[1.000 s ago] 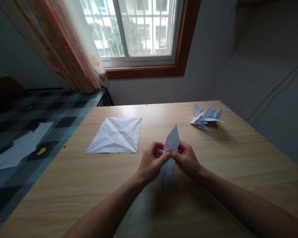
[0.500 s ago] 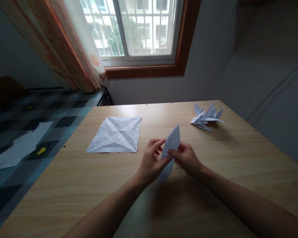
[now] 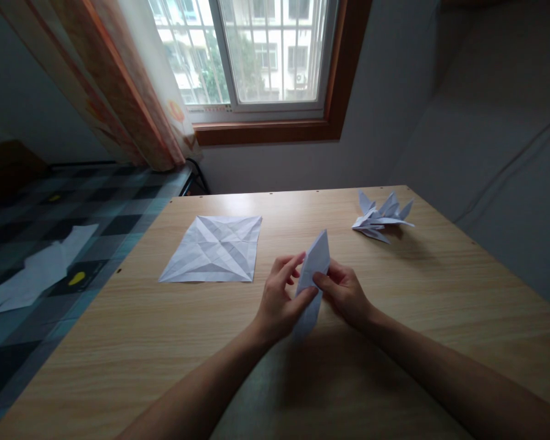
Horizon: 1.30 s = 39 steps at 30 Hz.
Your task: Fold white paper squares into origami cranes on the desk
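Observation:
A narrow piece of folded white paper [image 3: 318,253] is held tilted above the table, its pointed tip facing away from me. My left hand [image 3: 282,299] grips it along the left side, thumb across the front and the other fingers partly hidden. On the right edge, my right hand [image 3: 343,290] pinches it between thumb and fingers. Beyond my left hand, a creased square sheet of paper [image 3: 217,249] lies flat. Several folded paper pieces with pointed tips [image 3: 380,217] sit in a pile at the back right.
The wooden table [image 3: 187,342] extends beneath my arms. To its left is a bed with a checked cover [image 3: 105,201], where loose white papers [image 3: 46,269] lie. A window [image 3: 275,55] and a curtain [image 3: 132,91] are behind the table.
The folded paper has turned slightly, its tip shifting a little left. My right thumb has moved slightly to the right on it. The sheet and the pile stay put.

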Available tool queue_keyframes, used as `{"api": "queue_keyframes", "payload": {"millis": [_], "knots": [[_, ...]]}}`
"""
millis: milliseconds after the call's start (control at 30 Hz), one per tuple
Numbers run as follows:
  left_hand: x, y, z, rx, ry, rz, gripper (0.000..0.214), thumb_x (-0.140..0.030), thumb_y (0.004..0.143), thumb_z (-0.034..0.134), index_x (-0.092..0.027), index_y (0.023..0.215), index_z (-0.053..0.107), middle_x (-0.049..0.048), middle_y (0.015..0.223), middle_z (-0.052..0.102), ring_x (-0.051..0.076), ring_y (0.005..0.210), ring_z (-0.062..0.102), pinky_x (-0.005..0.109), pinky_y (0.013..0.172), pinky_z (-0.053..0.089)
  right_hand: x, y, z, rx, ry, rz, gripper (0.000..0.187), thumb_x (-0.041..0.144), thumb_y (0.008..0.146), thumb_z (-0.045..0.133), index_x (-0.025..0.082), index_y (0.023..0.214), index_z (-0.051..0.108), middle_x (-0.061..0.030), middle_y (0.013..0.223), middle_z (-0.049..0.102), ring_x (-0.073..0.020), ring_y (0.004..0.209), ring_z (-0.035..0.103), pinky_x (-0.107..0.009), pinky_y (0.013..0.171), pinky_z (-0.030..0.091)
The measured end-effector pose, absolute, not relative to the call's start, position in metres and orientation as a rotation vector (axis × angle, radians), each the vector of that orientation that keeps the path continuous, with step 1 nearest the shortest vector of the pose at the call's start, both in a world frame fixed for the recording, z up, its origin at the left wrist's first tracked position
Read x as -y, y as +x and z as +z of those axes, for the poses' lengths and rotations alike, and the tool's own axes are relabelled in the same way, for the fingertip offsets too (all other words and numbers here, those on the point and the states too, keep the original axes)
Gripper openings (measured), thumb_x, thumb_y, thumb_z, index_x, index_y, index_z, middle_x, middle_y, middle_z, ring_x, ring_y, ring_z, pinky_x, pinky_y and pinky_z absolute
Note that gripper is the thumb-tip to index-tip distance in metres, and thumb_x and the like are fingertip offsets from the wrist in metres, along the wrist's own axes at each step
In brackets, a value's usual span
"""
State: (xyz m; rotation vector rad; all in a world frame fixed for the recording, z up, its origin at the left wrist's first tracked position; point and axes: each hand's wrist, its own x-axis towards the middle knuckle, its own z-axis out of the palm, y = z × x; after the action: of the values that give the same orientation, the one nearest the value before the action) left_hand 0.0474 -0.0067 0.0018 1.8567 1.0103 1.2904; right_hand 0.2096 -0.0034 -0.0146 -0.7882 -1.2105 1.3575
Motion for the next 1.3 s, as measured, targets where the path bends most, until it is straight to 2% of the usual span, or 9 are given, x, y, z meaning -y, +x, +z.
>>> {"api": "queue_keyframes", "payload": {"millis": [233, 467, 600, 767, 1000, 1133, 1300], "knots": [[0.0062, 0.0459, 0.0028, -1.014, 1.829, 1.28, 0.049, -0.026, 0.078, 0.071, -0.025, 0.126, 0.062, 0.0064, 0.107, 0.058, 0.017, 0.086, 0.055, 0.029, 0.073, 0.047, 0.003, 0.2093, -0.0146, 1.134, -0.791, 1.382, 0.023, 0.032, 0.072, 0.08, 0.022, 0.093, 0.073, -0.0037, 0.091, 0.068, -0.0198, 0.084, 0.063, -0.033, 0.077, 0.052], [0.012, 0.0465, -0.0016, -1.047, 1.973, 1.201, 0.049, -0.027, 0.088, 0.06, -0.027, 0.137, 0.053, 0.0099, 0.119, 0.052, 0.021, 0.101, 0.055, 0.037, 0.087, 0.048, 0.0002, 0.2112, -0.0152, 1.016, -0.779, 1.514, 0.027, 0.028, 0.065, 0.083, 0.018, 0.088, 0.072, -0.0029, 0.08, 0.072, -0.0189, 0.073, 0.065, -0.033, 0.071, 0.052], [0.0116, 0.0466, -0.0017, -0.983, 2.011, 1.205, 0.055, -0.027, 0.088, 0.06, -0.025, 0.141, 0.047, 0.0104, 0.119, 0.054, 0.02, 0.097, 0.055, 0.036, 0.085, 0.049, 0.0005, 0.2129, -0.0147, 0.999, -0.801, 1.507, 0.027, 0.028, 0.064, 0.083, 0.017, 0.087, 0.072, -0.0023, 0.078, 0.072, -0.0184, 0.07, 0.065, -0.032, 0.07, 0.051], [0.0111, 0.0464, 0.0024, -0.912, 1.938, 1.211, 0.037, -0.024, 0.087, 0.062, -0.022, 0.124, 0.06, 0.0084, 0.107, 0.061, 0.019, 0.091, 0.058, 0.031, 0.079, 0.048, 0.001, 0.2116, -0.0147, 1.06, -0.823, 1.509, 0.024, 0.029, 0.066, 0.083, 0.016, 0.082, 0.072, -0.0046, 0.08, 0.073, -0.021, 0.073, 0.067, -0.035, 0.072, 0.053], [0.0104, 0.0497, -0.003, -0.99, 1.718, 1.295, 0.019, -0.026, 0.084, 0.067, -0.019, 0.101, 0.065, 0.0046, 0.089, 0.065, 0.016, 0.078, 0.057, 0.029, 0.074, 0.046, -0.0014, 0.2061, -0.0114, 1.04, -0.869, 1.4, 0.029, 0.03, 0.06, 0.086, 0.02, 0.08, 0.067, -0.0008, 0.077, 0.072, -0.0186, 0.071, 0.065, -0.033, 0.069, 0.054], [0.0067, 0.0542, -0.0062, -0.875, 1.256, 1.259, 0.034, -0.033, 0.073, 0.078, -0.019, 0.097, 0.058, 0.0005, 0.078, 0.063, 0.014, 0.07, 0.06, 0.026, 0.067, 0.047, -0.0026, 0.207, -0.013, 1.028, -0.865, 1.407, 0.037, 0.03, 0.06, 0.087, 0.022, 0.083, 0.058, 0.0012, 0.076, 0.07, -0.0159, 0.065, 0.064, -0.028, 0.06, 0.051], [0.0026, 0.054, -0.0016, -0.746, 0.942, 1.199, 0.049, -0.024, 0.06, 0.085, -0.021, 0.096, 0.051, -0.0023, 0.078, 0.066, 0.014, 0.071, 0.064, 0.026, 0.067, 0.049, -0.0008, 0.2072, -0.0142, 0.995, -0.779, 1.524, 0.057, 0.025, 0.063, 0.086, 0.026, 0.105, 0.047, 0.0003, 0.085, 0.072, -0.0164, 0.069, 0.066, -0.025, 0.058, 0.048]]}}
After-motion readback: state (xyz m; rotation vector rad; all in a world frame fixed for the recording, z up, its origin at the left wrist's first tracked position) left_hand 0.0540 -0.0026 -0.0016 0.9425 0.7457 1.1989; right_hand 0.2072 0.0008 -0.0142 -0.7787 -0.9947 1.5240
